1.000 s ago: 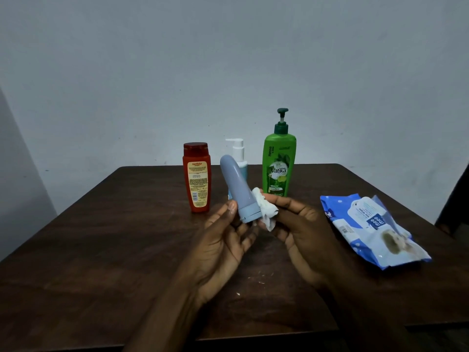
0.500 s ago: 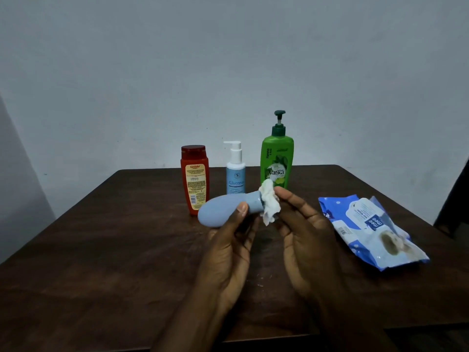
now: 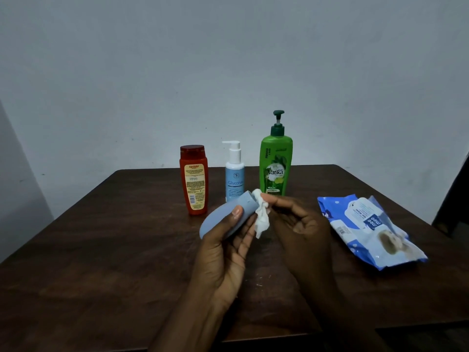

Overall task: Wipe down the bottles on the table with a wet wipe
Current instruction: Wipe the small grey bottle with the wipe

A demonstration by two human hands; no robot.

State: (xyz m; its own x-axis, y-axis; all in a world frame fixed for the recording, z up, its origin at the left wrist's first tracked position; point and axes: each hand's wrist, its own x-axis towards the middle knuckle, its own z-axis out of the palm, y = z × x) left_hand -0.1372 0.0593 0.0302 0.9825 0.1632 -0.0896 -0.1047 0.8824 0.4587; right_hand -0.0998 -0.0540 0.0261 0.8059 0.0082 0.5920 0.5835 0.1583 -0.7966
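Bottles are the business here, and the head view, the only one, is showing four of them. One, a grey-blue bottle (image 3: 223,219), is lying tilted in the left hand (image 3: 223,252), lifted above the dark wooden table (image 3: 101,250); the thumb is pressing on its side and the fingers are curling around it from underneath. The right hand (image 3: 302,224) is pinching a crumpled white wet wipe (image 3: 261,214) between thumb and fingertips, pressing it against the bottle's flat cap end, so that end appears to be getting cleaned now.

Three others are standing upright in a row near the table's far edge: a red bottle (image 3: 194,179), a pale blue pump bottle (image 3: 234,176) and a green pump bottle (image 3: 276,161). Whether any of these is wiped already, nothing is showing; judging by position, they are probably waiting. A blue wipe pack (image 3: 368,229) is lying to the right, well apart from the hands.
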